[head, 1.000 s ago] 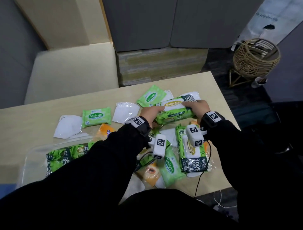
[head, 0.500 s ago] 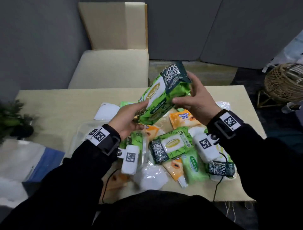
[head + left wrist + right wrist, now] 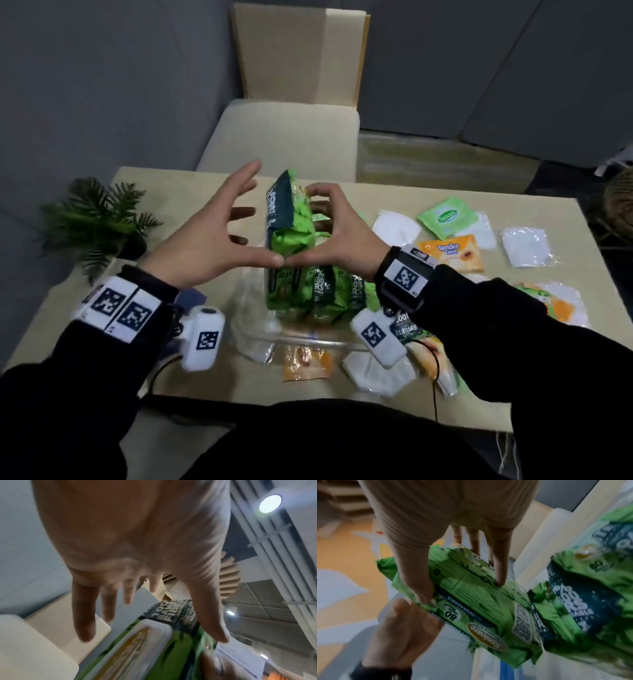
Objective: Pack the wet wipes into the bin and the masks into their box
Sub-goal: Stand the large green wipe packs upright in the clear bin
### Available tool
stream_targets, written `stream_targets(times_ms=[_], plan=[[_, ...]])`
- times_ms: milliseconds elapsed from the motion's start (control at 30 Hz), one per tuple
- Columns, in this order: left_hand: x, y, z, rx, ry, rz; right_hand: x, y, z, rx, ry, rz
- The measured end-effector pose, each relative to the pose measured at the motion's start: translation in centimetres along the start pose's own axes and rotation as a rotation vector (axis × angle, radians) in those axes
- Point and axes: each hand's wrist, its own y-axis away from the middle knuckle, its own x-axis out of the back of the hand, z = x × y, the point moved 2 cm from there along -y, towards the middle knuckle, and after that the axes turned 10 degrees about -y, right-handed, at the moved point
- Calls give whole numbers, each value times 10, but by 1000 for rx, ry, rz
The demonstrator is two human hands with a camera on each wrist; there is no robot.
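A green wet wipes pack stands on end in the clear plastic bin, beside other green packs standing in it. My right hand grips the pack's upper part, thumb on one side and fingers on the other. My left hand is beside the pack with fingers spread and straight, its thumb tip by the pack's lower edge. White masks lie on the table to the right, another mask near the front edge. No mask box is in view.
A small green Sanicare pack and an orange Tender Love pack lie right of the bin, another orange pack in front of it. A potted plant stands at the table's left edge. A beige chair is behind the table.
Both hands lifted the green pack off the pile and carried it left to the bin, where it now stands on end. The left hand has let go and spread open.
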Motion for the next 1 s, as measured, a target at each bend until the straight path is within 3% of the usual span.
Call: stream_targets(times_ms=[100,233,400,533,667,833,1000], plan=[[4,-14,-7,-90,-137,-127,-21,-7,14,3,82,-18],[10,-27,-22,-165,-246,-140,-21,-6,21,-58,183,-22],[-18,-38,-54,-231,-384,-203,-10,1,52,-206,930,-190],[-39,-40,-79,-251,-535,-225,-16,-1,80,-196,1260,-187],[-39,-43,-85,-263,-649,-233,-28,-10,84,-181,1351,-172],[-38,-45,-87,-256,-674,-220,-24,-16,80,-173,1291,-163],[-64,-44,-98,-193,-1018,-181,-23,-18,81,-155,1275,-169]])
